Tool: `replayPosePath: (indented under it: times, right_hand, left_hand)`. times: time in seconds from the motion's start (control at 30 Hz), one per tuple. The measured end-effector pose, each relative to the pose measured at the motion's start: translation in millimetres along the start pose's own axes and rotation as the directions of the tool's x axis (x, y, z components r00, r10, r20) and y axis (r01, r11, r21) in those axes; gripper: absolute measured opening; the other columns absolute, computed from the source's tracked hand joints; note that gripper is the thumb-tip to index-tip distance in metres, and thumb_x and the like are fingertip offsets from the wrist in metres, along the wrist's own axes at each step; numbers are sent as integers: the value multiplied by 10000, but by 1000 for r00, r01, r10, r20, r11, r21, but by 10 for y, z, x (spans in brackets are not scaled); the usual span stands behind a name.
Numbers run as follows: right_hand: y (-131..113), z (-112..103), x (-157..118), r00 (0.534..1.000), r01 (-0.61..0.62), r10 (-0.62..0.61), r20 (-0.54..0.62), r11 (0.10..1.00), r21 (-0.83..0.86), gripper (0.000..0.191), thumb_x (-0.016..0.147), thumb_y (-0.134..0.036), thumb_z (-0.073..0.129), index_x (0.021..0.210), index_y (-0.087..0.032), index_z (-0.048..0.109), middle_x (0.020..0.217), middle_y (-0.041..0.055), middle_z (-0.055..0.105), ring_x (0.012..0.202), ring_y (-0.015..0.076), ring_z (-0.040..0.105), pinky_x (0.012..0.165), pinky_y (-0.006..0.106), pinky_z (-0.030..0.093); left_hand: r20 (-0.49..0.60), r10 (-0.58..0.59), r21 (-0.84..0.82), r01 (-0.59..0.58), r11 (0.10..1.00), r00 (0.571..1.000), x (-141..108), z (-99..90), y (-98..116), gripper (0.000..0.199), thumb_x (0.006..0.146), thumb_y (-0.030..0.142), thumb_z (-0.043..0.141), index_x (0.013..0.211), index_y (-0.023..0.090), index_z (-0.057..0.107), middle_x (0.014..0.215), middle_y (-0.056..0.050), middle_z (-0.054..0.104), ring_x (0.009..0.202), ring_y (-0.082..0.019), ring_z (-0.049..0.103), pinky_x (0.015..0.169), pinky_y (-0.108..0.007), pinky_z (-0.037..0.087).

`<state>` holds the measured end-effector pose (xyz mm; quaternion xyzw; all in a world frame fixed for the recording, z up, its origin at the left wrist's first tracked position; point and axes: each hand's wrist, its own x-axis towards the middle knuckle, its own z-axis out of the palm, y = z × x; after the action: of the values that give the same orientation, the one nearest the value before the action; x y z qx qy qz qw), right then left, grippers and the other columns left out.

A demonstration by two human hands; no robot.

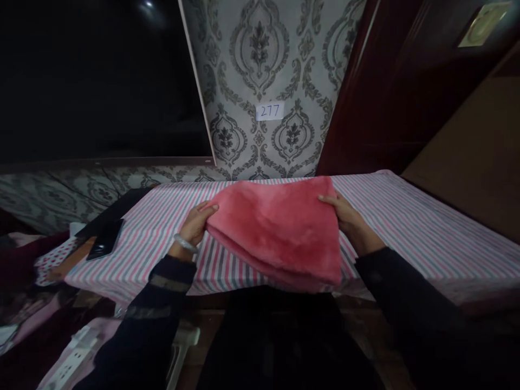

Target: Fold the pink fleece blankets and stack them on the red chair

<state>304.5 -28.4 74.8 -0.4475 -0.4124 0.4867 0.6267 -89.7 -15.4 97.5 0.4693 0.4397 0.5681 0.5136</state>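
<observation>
A fluffy coral-pink cloth [280, 227], folded in layers, is stretched between my two hands over a striped tablecloth [162, 216]. Its kind, a cushion cover or a small blanket, I cannot make out. My left hand [197, 222] grips its left corner, thumb on top and fingers underneath; a pale bracelet circles that wrist. At the upper right edge, my right hand [345, 214] pinches the cloth with the thumb on top, the other fingers partly hidden behind it. The cloth's lower edge sags over the front edge of the table.
A dark phone [106, 238] lies at the table's left end. Behind stand a large black television [101, 81] and a patterned wall with a paper label [270, 111] reading 277. A brown panel [475, 157] borders the right side. A white power strip [73, 363] sits low at left.
</observation>
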Motion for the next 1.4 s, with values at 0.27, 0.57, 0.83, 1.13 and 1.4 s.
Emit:
replayPosePath:
  times: [0.27, 0.57, 0.83, 1.13, 1.4]
  right_hand:
    - [231, 446, 522, 943, -318, 324, 80, 945, -82, 241, 775, -296, 724, 980, -170, 708, 812, 99, 769, 705, 270, 714, 685, 406, 589]
    - [646, 141, -46, 977, -205, 212, 32, 968, -147, 261, 828, -481, 683, 861, -222, 673, 761, 16, 740, 582, 152, 636, 533, 229, 484]
    - [610, 105, -682, 994, -70, 90, 57, 953, -296, 345, 781, -525, 741, 989, -249, 743, 892, 25, 757, 858, 237, 679, 694, 308, 547]
    - [601, 275, -767, 973, -215, 228, 46, 957, -193, 458, 762, -529, 758, 1110, -244, 669, 772, 28, 736, 532, 197, 626, 427, 300, 504]
    - [581, 432, -810, 995, -71, 65, 73, 994, 82, 548, 634, -346, 797, 1157, -259, 661, 1059, 31, 767, 959, 273, 714, 780, 352, 603]
  left_hand:
    - [-242, -339, -48, 338, 940, 909, -647, -417, -329, 564, 684, 321, 865, 1168, 159, 625, 1021, -121, 742, 1001, -280, 711, 848, -383, 577]
    - [-217, -211, 215, 258, 942, 953, -631, -644, -504, 575, 624, 481, 856, 1084, 199, 658, 976, -54, 726, 939, -234, 693, 777, -296, 542]
    - [-232, 65, 662, 108, 742, 970, -683, -658, -611, 548, 659, 723, 682, 789, 190, 671, 641, 11, 587, 697, -196, 535, 621, -285, 411]
    - [-155, -42, 634, 132, 762, 987, -643, -637, -563, 501, 666, 701, 692, 660, 215, 567, 582, 13, 527, 672, -204, 536, 591, -287, 407]
    - [-180, -82, 237, 124, 964, 980, -649, -486, -503, 516, 556, 621, 794, 782, 199, 600, 677, 2, 631, 744, -216, 634, 649, -297, 482]
